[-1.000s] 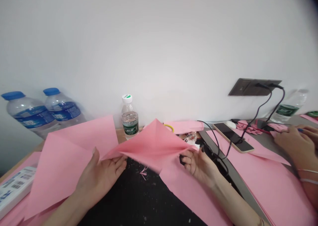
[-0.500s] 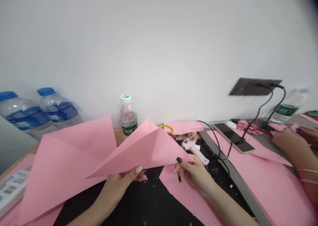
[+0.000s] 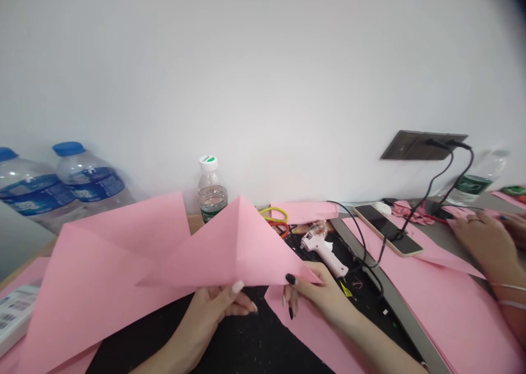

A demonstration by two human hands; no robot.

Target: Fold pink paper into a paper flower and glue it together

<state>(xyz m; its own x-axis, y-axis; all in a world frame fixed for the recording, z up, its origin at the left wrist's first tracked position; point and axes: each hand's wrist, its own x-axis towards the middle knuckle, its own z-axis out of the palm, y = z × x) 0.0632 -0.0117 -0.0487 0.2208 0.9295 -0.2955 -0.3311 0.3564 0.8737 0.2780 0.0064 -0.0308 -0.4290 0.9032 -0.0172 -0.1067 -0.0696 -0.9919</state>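
Note:
A folded sheet of pink paper (image 3: 217, 248) is held up over the black work surface (image 3: 246, 335), its peak pointing away from me and a crease running down its middle. My left hand (image 3: 219, 308) grips the near edge close to the crease, thumb on top and fingers beneath. At the right corner, my right hand (image 3: 314, 289) pinches the paper between thumb and fingers. Behind its left end lies a larger creased pink sheet (image 3: 98, 270). Another pink sheet (image 3: 299, 324) lies under my right hand.
A white glue gun (image 3: 324, 248), yellow-handled scissors (image 3: 279, 215) and a water bottle (image 3: 212, 190) stand or lie behind the paper. To the right are a phone (image 3: 388, 228), black cables, stacked pink sheets (image 3: 447, 308) and another person's hands (image 3: 489, 239). Large bottles (image 3: 90, 179) stand left.
The folded paper has turned, so its crease now faces me more squarely and its peak sits slightly left. My left hand has moved right along the near edge; my right hand still pinches the corner.

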